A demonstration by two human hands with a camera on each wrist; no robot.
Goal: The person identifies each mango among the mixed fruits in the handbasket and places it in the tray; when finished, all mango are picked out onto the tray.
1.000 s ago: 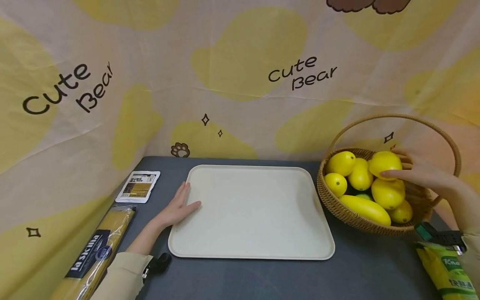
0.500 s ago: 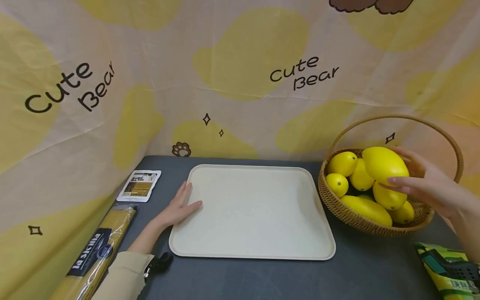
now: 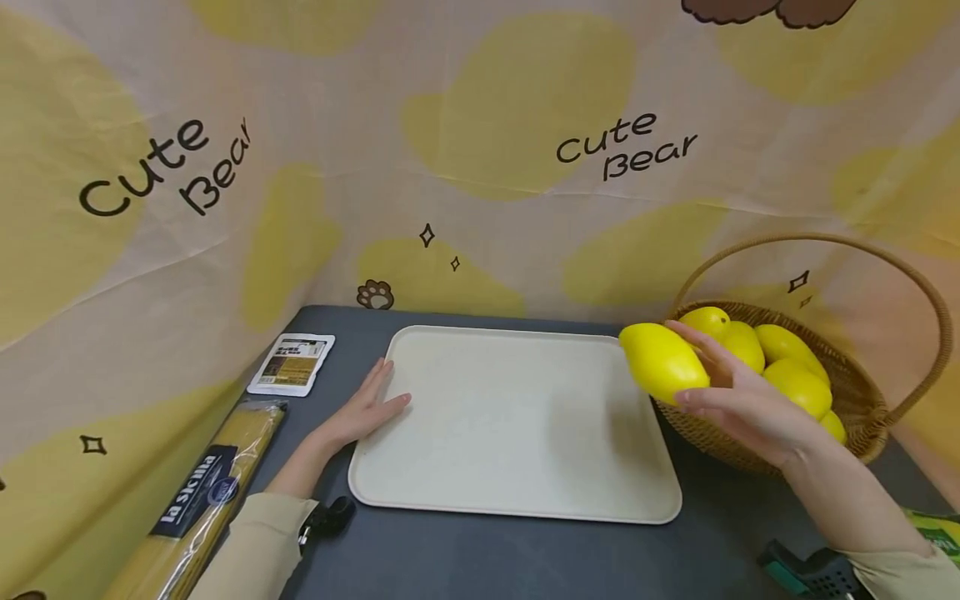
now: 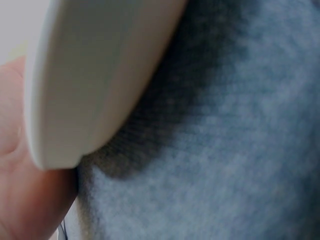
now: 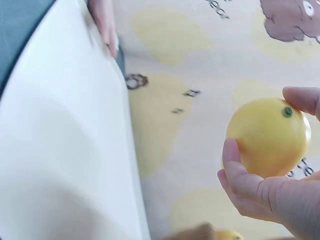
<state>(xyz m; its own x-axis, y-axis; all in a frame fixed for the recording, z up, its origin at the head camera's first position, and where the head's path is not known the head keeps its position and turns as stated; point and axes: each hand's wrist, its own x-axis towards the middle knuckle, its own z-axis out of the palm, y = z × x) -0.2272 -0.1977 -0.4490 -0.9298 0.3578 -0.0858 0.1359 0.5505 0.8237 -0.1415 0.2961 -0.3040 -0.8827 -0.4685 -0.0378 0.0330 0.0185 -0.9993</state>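
Note:
In the head view my right hand (image 3: 753, 412) grips a large yellow lemon (image 3: 660, 363) between thumb and fingers, raised over the right edge of a white tray (image 3: 502, 425). The right wrist view shows that lemon (image 5: 267, 137) with its small green stem end, pinched by the fingertips. My left hand (image 3: 367, 408) rests on the tray's left edge, thumb over the rim and fingers extended. Close up in the left wrist view, the tray's rim (image 4: 65, 100) lies against the palm. More yellow lemons (image 3: 795, 387) lie in a wicker basket (image 3: 862, 408), partly hidden behind my right hand.
The basket's tall handle (image 3: 930, 300) arches up at the right. Left of the tray lie a white pouch (image 3: 291, 365) and a long pack of spaghetti (image 3: 202, 500). A green and yellow packet (image 3: 937, 533) shows at the right edge. A printed cloth (image 3: 480, 167) hangs behind the table.
My right hand has lifted the lemon out of the basket and carried it left over the tray's edge. My left hand has stayed on the tray. The head view has turned slightly left.

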